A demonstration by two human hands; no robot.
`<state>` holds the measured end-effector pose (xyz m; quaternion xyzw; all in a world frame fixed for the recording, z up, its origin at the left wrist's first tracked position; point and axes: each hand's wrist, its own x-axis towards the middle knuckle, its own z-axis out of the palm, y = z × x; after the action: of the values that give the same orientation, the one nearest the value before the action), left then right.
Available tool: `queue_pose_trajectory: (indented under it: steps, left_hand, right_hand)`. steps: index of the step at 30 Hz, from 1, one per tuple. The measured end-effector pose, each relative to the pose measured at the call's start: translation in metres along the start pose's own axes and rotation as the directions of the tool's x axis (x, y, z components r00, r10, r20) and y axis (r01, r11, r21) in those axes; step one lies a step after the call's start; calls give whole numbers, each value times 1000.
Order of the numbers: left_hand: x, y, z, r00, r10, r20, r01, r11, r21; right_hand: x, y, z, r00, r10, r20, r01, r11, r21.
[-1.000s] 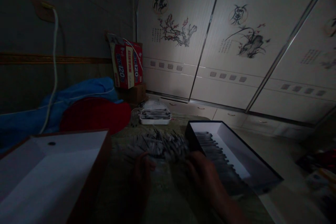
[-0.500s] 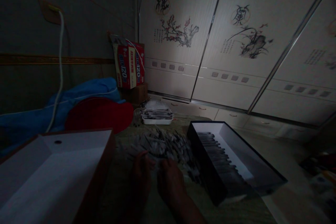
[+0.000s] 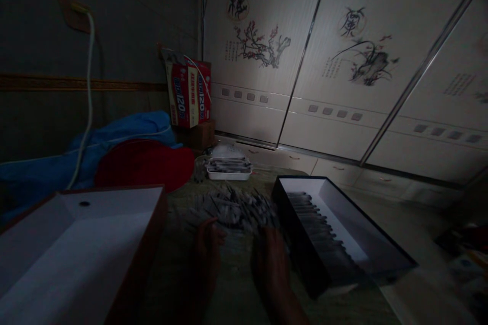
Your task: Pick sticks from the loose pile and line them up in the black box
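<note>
A loose pile of thin, dark and clear pen-like sticks (image 3: 232, 208) lies on the table in the middle of the head view. My left hand (image 3: 208, 249) is at the pile's near edge with its fingers curled in; what they hold, if anything, is lost in the dark. My right hand (image 3: 271, 259) reaches to the pile's near right side, its fingertips dark and blurred against the sticks. Beside it on the right, a dark box (image 3: 375, 223) with a white lining holds a row of similar sticks (image 3: 318, 228) laid side by side.
A white-lined box with reddish-brown sides (image 3: 110, 233) stands at left. Behind the pile is a white tray (image 3: 229, 175) of more sticks. Farther back are a red cloth-like thing (image 3: 145, 165), blue fabric (image 3: 133, 124), a red carton (image 3: 188, 94) and sliding wardrobe doors (image 3: 259, 61).
My right hand has moved to the right, away from my left hand and toward the dark box. The left hand has barely moved.
</note>
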<state>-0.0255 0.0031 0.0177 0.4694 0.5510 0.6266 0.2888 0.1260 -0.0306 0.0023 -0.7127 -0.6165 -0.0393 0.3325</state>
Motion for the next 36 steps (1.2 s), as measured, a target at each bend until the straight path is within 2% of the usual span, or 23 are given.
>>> queue_pose_trajectory:
  steps: [5, 9, 11, 14, 17, 20, 24, 26, 29, 32, 36]
  left_hand:
    - [0, 0, 0, 1000, 5, 26, -6, 1000, 23]
    - [-1, -1, -1, 999, 8, 38, -9, 999, 38]
    - [-1, -3, -2, 999, 14, 49, -17, 998, 62]
    - [-2, -8, -3, 996, 26, 80, -38, 987, 157]
    - [-4, -13, -1, 990, 30, 138, -58, 977, 206]
    - [-5, -12, 4, 974, -56, 219, 16, 984, 179]
    - [-4, -5, 9, 922, -163, 352, 143, 986, 82]
    - [-3, -5, 10, 928, -170, 331, 158, 985, 63]
    - [-1, -9, 8, 958, -170, 230, 168, 985, 27]
    - [1, -14, 6, 970, -186, 156, 198, 978, -62]
    - [3, -17, 7, 976, -188, 110, 201, 971, -126]
  right_hand:
    - [-4, -13, 1, 978, -135, 160, 131, 991, 36]
    - [-9, -17, 8, 968, -165, 188, 170, 985, -11]
    - [-8, -14, 7, 967, -171, 187, 167, 985, 34]
    - [-3, -4, -1, 978, -168, 126, 136, 964, 229]
    - [4, 7, -7, 995, -89, 37, 66, 911, 407]
    - [7, 9, -7, 999, -36, 18, 21, 851, 525]
    - [2, -5, 1, 996, -90, 6, 69, 809, 584]
    - [0, -12, 4, 989, -145, 25, 106, 822, 559]
    - [6, -17, 7, 985, -137, 107, 91, 930, 355]
    - [25, -17, 10, 986, -63, 153, 43, 991, 128]
    - [59, -18, 20, 982, -35, 186, 38, 999, -11]
